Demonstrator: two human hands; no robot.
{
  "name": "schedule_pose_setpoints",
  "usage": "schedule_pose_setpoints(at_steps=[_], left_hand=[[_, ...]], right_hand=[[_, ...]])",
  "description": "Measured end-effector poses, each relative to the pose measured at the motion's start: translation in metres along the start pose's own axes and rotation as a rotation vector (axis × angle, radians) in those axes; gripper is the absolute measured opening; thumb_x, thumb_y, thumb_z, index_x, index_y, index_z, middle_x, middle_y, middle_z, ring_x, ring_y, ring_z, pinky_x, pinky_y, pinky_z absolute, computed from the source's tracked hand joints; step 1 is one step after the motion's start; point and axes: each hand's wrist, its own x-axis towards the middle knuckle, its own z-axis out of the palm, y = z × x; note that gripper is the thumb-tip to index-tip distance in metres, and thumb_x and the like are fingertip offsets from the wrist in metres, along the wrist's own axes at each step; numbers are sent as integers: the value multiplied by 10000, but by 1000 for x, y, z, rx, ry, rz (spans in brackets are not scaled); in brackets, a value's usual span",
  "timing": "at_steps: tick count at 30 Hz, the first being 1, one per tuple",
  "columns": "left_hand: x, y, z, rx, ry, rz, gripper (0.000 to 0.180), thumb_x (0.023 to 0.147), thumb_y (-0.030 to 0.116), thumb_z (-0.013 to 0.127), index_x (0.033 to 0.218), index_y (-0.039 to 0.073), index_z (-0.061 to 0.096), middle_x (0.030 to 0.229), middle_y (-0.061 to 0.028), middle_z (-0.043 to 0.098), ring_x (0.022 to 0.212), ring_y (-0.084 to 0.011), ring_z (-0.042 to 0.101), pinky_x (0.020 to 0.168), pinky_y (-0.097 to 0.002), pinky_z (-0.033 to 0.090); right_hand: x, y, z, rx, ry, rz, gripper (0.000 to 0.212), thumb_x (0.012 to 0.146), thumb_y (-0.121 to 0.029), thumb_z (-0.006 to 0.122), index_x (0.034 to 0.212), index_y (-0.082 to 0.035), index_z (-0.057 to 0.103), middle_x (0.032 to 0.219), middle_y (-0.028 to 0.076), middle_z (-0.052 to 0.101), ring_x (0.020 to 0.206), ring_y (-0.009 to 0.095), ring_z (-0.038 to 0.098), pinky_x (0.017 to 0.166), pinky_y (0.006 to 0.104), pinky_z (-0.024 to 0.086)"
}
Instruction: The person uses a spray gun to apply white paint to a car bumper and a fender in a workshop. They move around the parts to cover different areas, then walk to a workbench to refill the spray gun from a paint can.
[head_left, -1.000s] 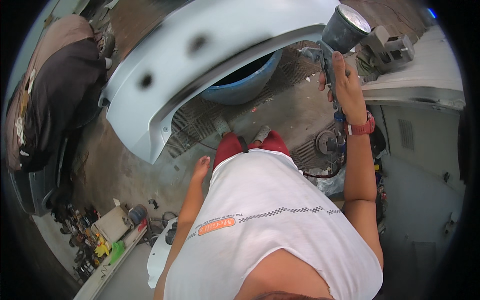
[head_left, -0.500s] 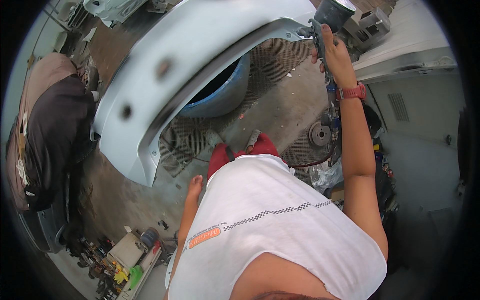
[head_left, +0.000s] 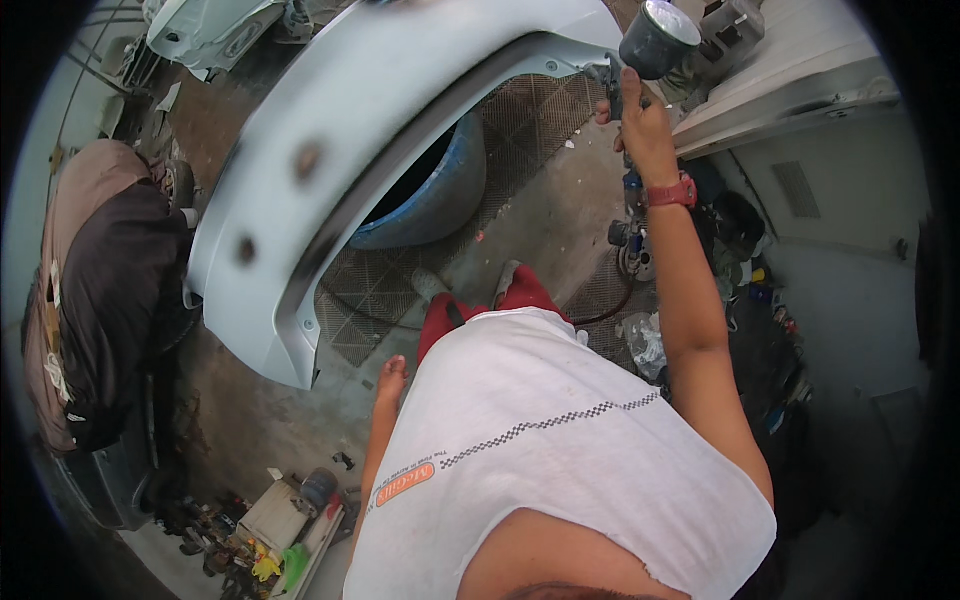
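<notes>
Spray gun: dark metal cup, round pale lid, gripped in raised right hand beside pale blue fender panel. Left hand: hung loose, holding nothing.

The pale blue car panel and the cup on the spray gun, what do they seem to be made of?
The car panel looks like moulded plastic or thin sheet metal, I cannot tell which; its pale blue coat is smooth with a soft sheen, broken by a few dark spots. The cup on the spray gun in the right hand looks like dark plastic or metal with a shiny lid.
</notes>
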Motion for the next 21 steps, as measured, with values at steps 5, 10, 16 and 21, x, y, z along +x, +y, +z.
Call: schedule_pose_setpoints(at_steps=[5, 10, 16, 21], left_hand=[[6, -10, 0, -6, -1, -16, 573, 1058, 464, 711, 1468, 77, 608, 1257, -63, 705, 1013, -197, 674, 836, -341, 566], [4, -2, -7, 12, 0, 1, 596, 1070, 452, 697, 1482, 36, 587, 1273, -83, 697, 1038, -209, 676, 917, -366, 587], [2, 23, -10, 3, 1, 49, 620, 1078, 463, 683, 1524, 51, 559, 1323, -83, 688, 1114, -213, 667, 965, -382, 569], [3, 45, -8, 15, -25, 43, 615, 1076, 465, 688, 1535, 76, 557, 1301, -67, 699, 1112, -204, 666, 938, -368, 558]], right_hand=[[-38, 19, 18, 112, -6, -4, 791, 1105, -709, 438, 1358, -3, 688, 857, 60, 731, 683, 93, 665, 500, 247, 495], [-83, 15, 31, 282, -185, -22, 624, 1129, -566, 547, 1461, -54, 677, 824, 23, 698, 713, 80, 652, 602, 279, 539], [-125, 6, 39, 429, -413, -9, 577, 1155, -513, 521, 1505, -76, 657, 843, 20, 700, 733, 85, 644, 669, 274, 565], [-102, 25, 40, 415, -293, 29, 597, 1146, -547, 517, 1451, -65, 691, 819, 28, 703, 704, 92, 665, 581, 265, 544]])
